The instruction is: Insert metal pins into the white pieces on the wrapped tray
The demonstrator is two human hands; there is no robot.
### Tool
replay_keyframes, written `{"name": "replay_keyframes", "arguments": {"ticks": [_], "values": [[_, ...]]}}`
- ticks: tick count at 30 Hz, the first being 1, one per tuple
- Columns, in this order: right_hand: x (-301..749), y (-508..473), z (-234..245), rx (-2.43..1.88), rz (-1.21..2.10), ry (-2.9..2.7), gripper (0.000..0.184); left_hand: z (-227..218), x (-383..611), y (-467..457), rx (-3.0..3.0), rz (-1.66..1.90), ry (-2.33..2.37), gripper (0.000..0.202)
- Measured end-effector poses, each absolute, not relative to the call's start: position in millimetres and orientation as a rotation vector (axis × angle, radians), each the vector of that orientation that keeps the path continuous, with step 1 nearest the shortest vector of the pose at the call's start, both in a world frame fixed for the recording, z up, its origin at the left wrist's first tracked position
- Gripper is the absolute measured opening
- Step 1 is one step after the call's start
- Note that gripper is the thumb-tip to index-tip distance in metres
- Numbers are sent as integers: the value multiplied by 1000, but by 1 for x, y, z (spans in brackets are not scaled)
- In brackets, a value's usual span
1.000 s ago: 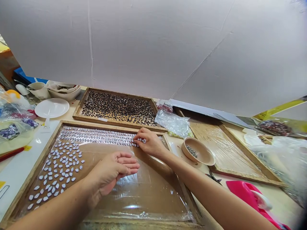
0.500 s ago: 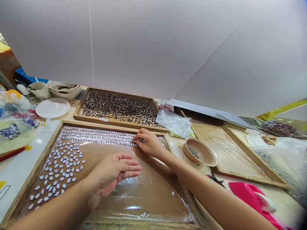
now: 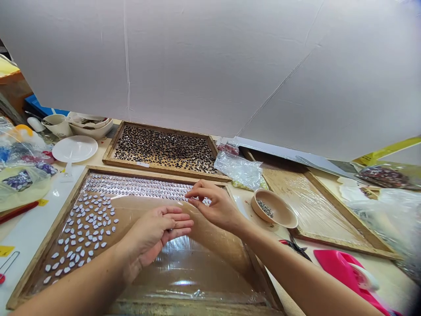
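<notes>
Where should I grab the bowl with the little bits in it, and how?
Probably pinch the bowl by its right rim, coming down from above. Its mouth faces up, and the little bits lie on the left, leaving the right inside bare. The wooden frame crowds that side low down, so above looks easier.

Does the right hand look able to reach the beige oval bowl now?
Probably yes: the beige oval bowl, open at the top, stands close to the right hand, and only the brown wooden frame's edge seems raised between them.
</notes>
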State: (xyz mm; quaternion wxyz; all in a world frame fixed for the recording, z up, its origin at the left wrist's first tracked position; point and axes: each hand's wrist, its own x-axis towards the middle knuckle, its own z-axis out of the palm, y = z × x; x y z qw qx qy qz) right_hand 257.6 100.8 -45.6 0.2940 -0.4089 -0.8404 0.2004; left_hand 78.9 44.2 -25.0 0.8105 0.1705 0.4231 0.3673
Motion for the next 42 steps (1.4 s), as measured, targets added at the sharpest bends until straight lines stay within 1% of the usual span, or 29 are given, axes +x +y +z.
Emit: {"name": "replay_keyframes", "arguments": {"ticks": [4, 8, 14, 18, 19, 22, 24, 28, 32, 42], "values": [[241, 72, -32, -1041, 737, -2258, 12, -28, 78, 45, 421, 814, 813, 20], [229, 57, -34, -1025, 731, -2231, 14, -31, 76, 45, 451, 845, 832, 20], [230, 60, -35, -1017, 634, -2190, 11, -29, 75, 44, 450, 874, 799, 16], [248, 85, -40, -1092, 425, -2175, 9, -29, 75, 44, 375, 844, 889, 15], [253, 92, -44, -1140, 364, -2191, 9, -29, 75, 44, 369, 823, 914, 17], [261, 108, -57, -1216, 212, -2326, 11, -30, 75, 43, 367, 781, 914, 32], [262, 113, -64, -1200, 102, -2434, 11, -31, 75, 42, 374, 770, 900, 35], [256, 114, -71, -1168, -72, -2554, 15, -30, 76, 42, 383, 762, 929, 26], [254, 116, -74, -1166, -108, -2585, 17, -29, 76, 43, 390, 755, 946, 24], [254, 116, -73, -1173, -113, -2614, 20, -31, 77, 42, 388, 763, 914, 26]]}}
